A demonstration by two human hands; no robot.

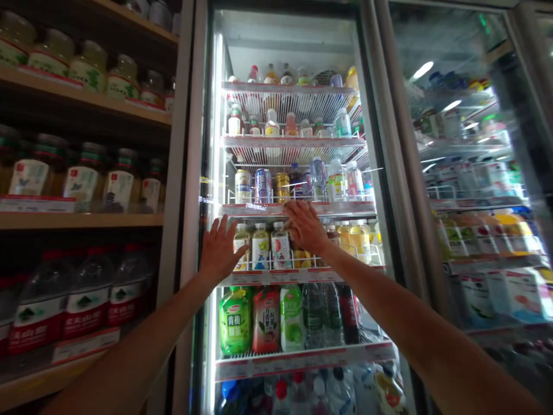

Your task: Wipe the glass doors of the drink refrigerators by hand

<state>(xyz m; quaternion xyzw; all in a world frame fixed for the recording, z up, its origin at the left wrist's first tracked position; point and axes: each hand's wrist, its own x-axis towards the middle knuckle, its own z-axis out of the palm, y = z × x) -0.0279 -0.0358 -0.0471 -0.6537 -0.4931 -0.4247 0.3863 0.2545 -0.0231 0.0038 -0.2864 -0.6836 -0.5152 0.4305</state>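
Observation:
My left hand (219,249) is raised at the left side of an upright glass-fronted drinks fridge (289,34), its fingers spread and nothing in it. Just right of its thumb stand small juice bottles (260,246) with fruit labels. My right hand (307,226) is held at the front strip of a wire shelf (233,210), fingers stretched to the left and slightly blurred. It covers part of the bottle row behind it; whether it touches the strip I cannot tell. Above it stand a blue can (263,185) and a gold can (283,187).
Below are large green bottles (235,321) and a red bottle (266,320). At left, wooden shelves (86,221) hold jars, bottles and big water bottles (84,294). More fridge shelves with drinks (488,230) stand behind glass at right. A metal frame (400,173) separates the fridges.

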